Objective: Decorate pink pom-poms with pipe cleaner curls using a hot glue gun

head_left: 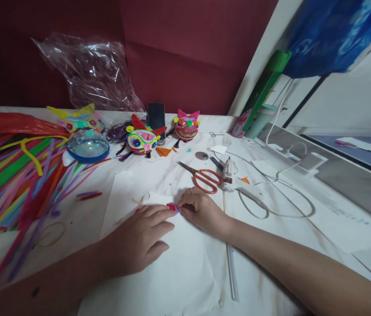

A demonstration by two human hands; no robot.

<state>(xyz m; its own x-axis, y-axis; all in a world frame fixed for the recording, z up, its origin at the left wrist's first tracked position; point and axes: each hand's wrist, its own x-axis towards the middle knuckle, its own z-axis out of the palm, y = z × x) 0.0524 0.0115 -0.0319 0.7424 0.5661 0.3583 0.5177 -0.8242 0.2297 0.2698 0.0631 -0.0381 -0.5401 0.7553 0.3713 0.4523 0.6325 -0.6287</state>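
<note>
A small piece of red and purple fuzzy strip (172, 208), apparently pipe cleaner, lies between my two hands on the white paper (178, 263). My right hand (203, 210) is closed, with thumb and forefinger pinched on the purple end. From the other side, my left hand (144, 237) rests palm down, its fingers stretched out and the fingertips touching the red part. A bit of red also shows at the far side of the left fingers; the rest is hidden beneath them. Just beyond the right hand lie orange-handled scissors (207, 177).
A glue gun (228, 171) with a looping white cable lies right, near a clear stick (232, 272). Behind stand decorated lion-head figures (142, 139), (187, 124) and a phone (156, 117). Left are colourful pipe cleaners (14, 175) and a blue-rimmed bowl (88, 145).
</note>
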